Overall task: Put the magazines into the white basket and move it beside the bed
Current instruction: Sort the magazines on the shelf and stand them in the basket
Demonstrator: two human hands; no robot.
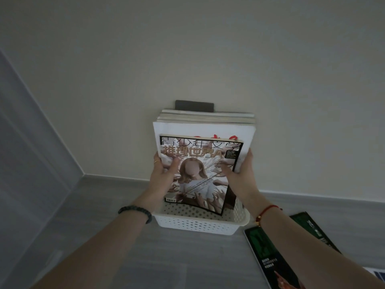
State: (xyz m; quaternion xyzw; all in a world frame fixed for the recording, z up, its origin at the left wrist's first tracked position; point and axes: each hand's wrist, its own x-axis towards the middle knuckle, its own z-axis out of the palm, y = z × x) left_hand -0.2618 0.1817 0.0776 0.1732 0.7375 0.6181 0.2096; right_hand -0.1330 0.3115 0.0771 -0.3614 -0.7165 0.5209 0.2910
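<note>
White perforated plastic basket (195,225) on floor (93,209); left hand (164,171), right hand (242,171) grip glossy magazine stack (200,149) upright over it, fingers (248,158) curled.

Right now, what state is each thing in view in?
White basket: on the floor against the wall.
Magazine stack: held upright, lower end at the basket.
Left hand: grips the stack's left edge.
Right hand: grips its right edge.
Green magazines: flat on the floor, untouched.
</note>
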